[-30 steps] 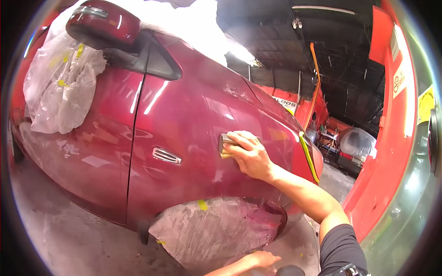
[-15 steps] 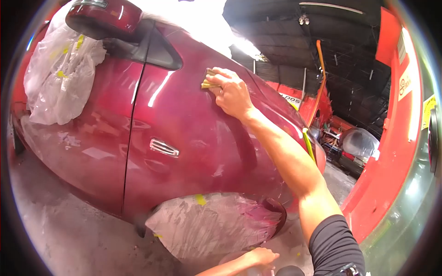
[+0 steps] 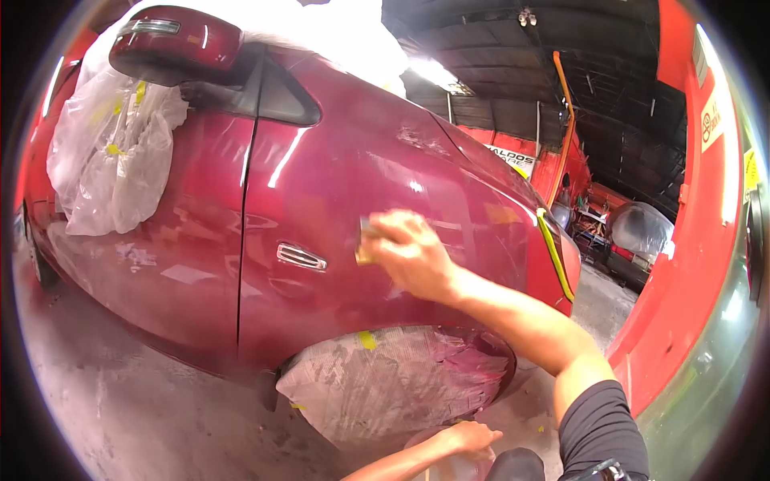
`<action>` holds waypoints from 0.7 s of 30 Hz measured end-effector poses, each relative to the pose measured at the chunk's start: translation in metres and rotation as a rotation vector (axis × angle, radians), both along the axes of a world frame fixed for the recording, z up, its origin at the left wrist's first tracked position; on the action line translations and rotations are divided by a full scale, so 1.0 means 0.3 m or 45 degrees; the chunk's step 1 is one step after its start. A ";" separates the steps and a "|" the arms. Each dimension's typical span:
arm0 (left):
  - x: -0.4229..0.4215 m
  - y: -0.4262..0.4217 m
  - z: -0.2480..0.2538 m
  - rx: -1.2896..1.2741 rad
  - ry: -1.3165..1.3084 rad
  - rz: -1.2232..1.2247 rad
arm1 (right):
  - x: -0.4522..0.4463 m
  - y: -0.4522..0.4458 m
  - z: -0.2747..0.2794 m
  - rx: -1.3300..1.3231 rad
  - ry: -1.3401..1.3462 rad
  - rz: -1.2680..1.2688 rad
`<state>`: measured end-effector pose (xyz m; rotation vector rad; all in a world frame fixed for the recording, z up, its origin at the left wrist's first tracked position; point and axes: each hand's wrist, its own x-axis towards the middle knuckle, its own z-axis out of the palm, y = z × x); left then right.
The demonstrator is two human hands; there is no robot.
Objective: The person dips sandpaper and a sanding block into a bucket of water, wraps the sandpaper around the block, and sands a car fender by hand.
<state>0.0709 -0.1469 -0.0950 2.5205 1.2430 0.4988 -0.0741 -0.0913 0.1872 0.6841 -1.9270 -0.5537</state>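
Observation:
The dark red car's front fender (image 3: 345, 184) fills the middle of the view. My right hand (image 3: 411, 250), blurred by motion, grips a small block (image 3: 365, 242) with a yellowish lower edge and presses it against the fender, right of the chrome side vent (image 3: 301, 256). Low in the view, my left hand (image 3: 473, 437) is beside the masked wheel; its fingers look curled, and what they may hold is hidden. Paper (image 3: 393, 389) with yellow tape covers the wheel.
A side mirror (image 3: 175, 44) juts out at upper left, above plastic sheeting (image 3: 116, 168). Yellow-green tape (image 3: 555, 255) marks the headlight edge. A red wall post (image 3: 682, 297) and a greenish glossy surface (image 3: 706, 401) stand at the right. Another vehicle (image 3: 638, 232) is farther back.
My right hand went up the fender with the block, then came back down and now sits nearer the vent. My left hand stays low, by the wheel.

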 end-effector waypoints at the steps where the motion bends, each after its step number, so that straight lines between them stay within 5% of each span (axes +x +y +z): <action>1: -0.007 -0.021 0.018 -0.029 -0.017 0.000 | 0.034 -0.001 -0.040 -0.021 0.015 -0.064; 3: -0.007 -0.013 0.018 -0.067 -0.037 0.008 | -0.042 -0.012 0.116 0.033 -0.184 -0.086; 5: -0.001 0.011 -0.016 -0.084 0.052 0.083 | -0.170 -0.045 0.215 -0.193 0.274 -0.088; 7: 0.010 0.003 0.021 -0.148 0.118 0.069 | -0.174 -0.033 0.177 -0.264 0.326 -0.107; 9: 0.007 -0.016 0.033 -0.184 0.198 0.037 | -0.044 -0.012 0.065 -0.117 -0.086 -0.028; 11: 0.008 -0.027 0.009 0.004 -0.024 0.020 | 0.025 -0.005 -0.036 0.034 0.108 -0.034; 17: 0.031 0.023 -0.027 -0.047 0.094 0.069 | -0.179 -0.055 0.184 -0.273 0.303 -0.154; 20: 0.026 -0.002 -0.003 -0.070 0.045 0.021 | -0.032 -0.001 -0.014 -0.127 0.025 -0.032; 21: 0.027 -0.004 -0.009 -0.062 0.046 0.016 | 0.030 -0.008 -0.080 -0.006 0.184 -0.080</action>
